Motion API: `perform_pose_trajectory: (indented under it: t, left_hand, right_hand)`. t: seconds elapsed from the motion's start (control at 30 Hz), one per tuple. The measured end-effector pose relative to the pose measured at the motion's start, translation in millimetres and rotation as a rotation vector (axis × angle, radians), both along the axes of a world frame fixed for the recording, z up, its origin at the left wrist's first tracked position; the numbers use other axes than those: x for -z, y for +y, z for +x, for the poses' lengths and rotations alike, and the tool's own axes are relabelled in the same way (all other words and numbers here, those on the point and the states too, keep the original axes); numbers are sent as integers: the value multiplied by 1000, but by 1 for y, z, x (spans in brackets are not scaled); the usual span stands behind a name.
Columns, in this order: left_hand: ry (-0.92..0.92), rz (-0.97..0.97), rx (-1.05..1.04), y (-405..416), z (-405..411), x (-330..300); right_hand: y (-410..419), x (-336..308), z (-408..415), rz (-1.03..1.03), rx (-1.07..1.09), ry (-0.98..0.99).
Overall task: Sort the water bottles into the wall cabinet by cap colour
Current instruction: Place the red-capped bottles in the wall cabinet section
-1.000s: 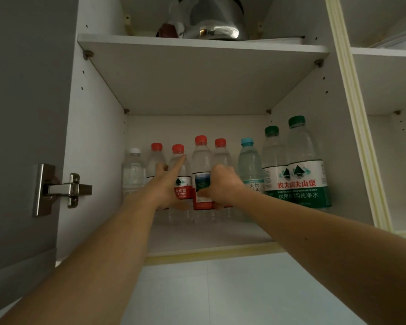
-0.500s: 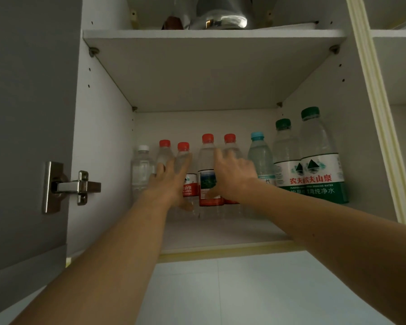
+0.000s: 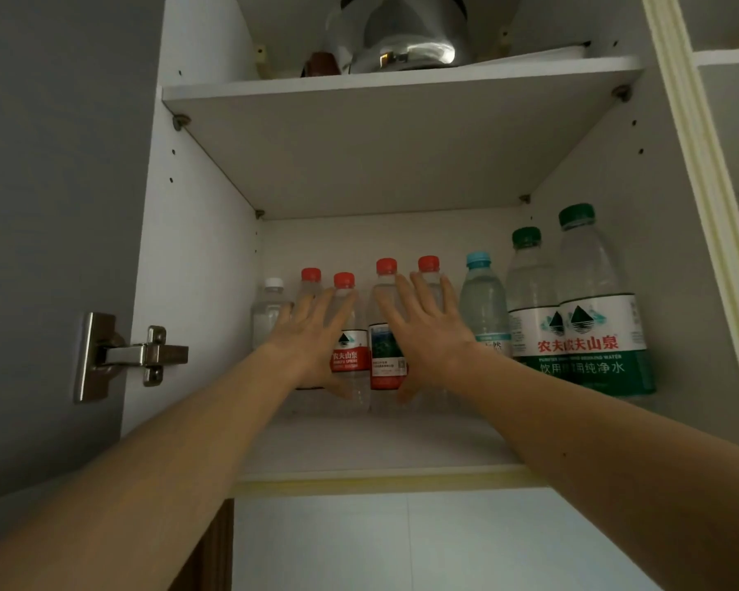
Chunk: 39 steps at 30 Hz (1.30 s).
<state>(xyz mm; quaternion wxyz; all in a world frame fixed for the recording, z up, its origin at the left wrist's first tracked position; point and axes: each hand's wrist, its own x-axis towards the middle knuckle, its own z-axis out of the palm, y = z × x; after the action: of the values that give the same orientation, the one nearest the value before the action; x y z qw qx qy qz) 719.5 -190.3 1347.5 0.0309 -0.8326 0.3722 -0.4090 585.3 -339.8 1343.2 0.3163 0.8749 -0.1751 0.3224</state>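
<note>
— Inside the wall cabinet (image 3: 197,258), on its lower shelf (image 3: 359,445), what stands there?

— One row of upright water bottles. From the left: a white-capped bottle (image 3: 269,309), four red-capped bottles (image 3: 350,356), a blue-capped bottle (image 3: 483,300), then two larger green-capped bottles (image 3: 594,334) at the right wall.

— And the hands?

— Both reach into the cabinet with fingers straight and spread, gripping nothing. The left hand (image 3: 308,334) lies in front of the two left red-capped bottles; the right hand (image 3: 423,330) lies in front of the two right ones. Whether the palms press on the bottles or hang just before them I cannot tell.

— Anything else?

— A shiny metal kettle (image 3: 402,36) sits on the upper shelf (image 3: 402,78), and a steel hinge (image 3: 129,356) joins the grey open door (image 3: 52,206) at the left.
</note>
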Motion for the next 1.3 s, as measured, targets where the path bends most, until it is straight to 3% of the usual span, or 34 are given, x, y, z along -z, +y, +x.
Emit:
perform_pose_trajectory:
  t: [0.33,1.03,1.3]
  left_hand:
    - [-104,31,-40,-9,12,-2]
    - [-143,-9,-69,-18,11,2]
    - [-206,-81,23,-16,18,0]
  right_hand:
    - [-7,2,11,12,12,-10]
    - [-14,5,23,-209,206,35]
    - [-4,-1,-4,-160,30,-99]
